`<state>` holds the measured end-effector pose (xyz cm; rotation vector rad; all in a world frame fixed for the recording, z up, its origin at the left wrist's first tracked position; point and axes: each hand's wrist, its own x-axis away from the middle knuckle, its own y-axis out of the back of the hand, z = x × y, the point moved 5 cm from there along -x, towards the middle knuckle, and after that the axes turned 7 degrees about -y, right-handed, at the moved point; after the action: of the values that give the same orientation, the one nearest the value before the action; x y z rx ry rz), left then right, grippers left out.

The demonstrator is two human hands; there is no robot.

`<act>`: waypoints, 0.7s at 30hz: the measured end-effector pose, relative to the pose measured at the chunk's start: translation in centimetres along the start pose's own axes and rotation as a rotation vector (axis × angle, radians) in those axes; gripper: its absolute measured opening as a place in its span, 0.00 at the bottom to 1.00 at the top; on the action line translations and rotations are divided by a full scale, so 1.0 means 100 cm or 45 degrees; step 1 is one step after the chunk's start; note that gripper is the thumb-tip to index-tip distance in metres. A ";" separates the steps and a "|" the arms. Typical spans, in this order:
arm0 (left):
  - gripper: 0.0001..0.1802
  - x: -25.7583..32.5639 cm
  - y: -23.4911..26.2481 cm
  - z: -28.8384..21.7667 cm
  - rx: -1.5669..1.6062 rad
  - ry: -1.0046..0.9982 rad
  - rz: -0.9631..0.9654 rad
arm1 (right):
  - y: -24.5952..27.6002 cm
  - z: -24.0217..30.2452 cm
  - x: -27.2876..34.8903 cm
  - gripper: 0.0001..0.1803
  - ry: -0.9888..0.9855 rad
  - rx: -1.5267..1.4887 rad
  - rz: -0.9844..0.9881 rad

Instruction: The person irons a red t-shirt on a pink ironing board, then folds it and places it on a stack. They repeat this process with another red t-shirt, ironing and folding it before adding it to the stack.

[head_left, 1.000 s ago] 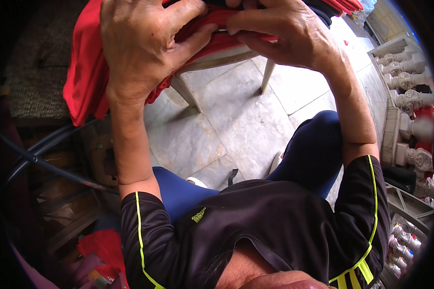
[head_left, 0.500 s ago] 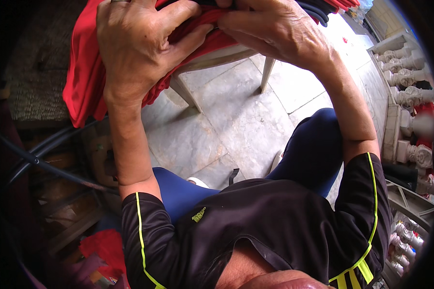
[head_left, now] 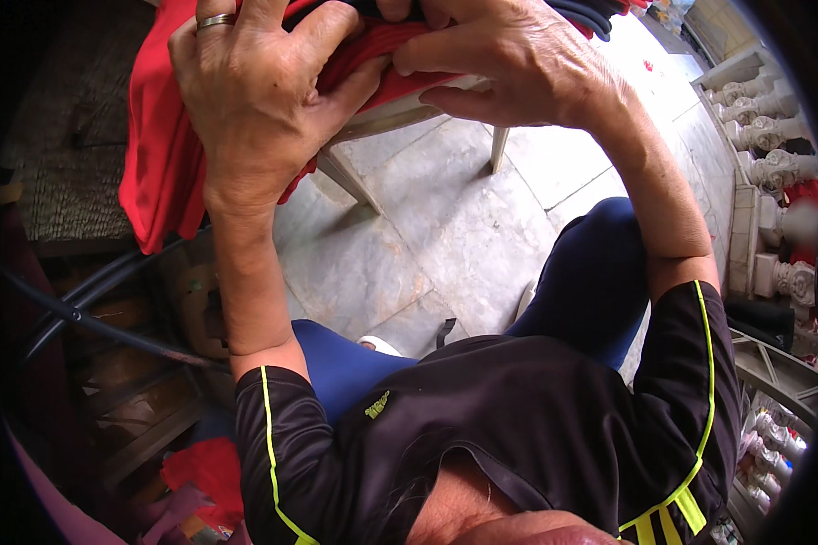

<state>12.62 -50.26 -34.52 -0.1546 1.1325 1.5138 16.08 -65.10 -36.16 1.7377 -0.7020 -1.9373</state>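
hands have crept up-frame | left hand (head_left: 254, 109) and right hand (head_left: 509, 59) both clenched on red cloth (head_left: 159, 154) draped over white chair (head_left: 400, 113) | likely soft, light; pinch a folded edge

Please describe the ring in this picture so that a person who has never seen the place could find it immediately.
Start at the red cloth draped over the pale chair at the top of the picture. The left hand presses on this cloth, beside the right hand. The ring is a plain silver band on a finger of that left hand, near the top edge; the right hand shows no ring.
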 end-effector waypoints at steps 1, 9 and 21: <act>0.17 0.000 0.000 0.000 -0.002 -0.001 0.003 | 0.000 0.002 -0.001 0.07 -0.019 0.086 0.065; 0.16 -0.001 -0.001 -0.001 0.016 0.049 0.035 | -0.005 0.000 0.002 0.11 0.003 0.180 0.089; 0.17 -0.002 0.001 -0.001 0.017 0.072 0.077 | -0.008 -0.006 0.003 0.11 0.070 0.238 0.084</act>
<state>12.55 -50.47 -34.46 -0.1565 1.2016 1.5631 16.65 -64.67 -36.94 1.8446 -0.9339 -1.8231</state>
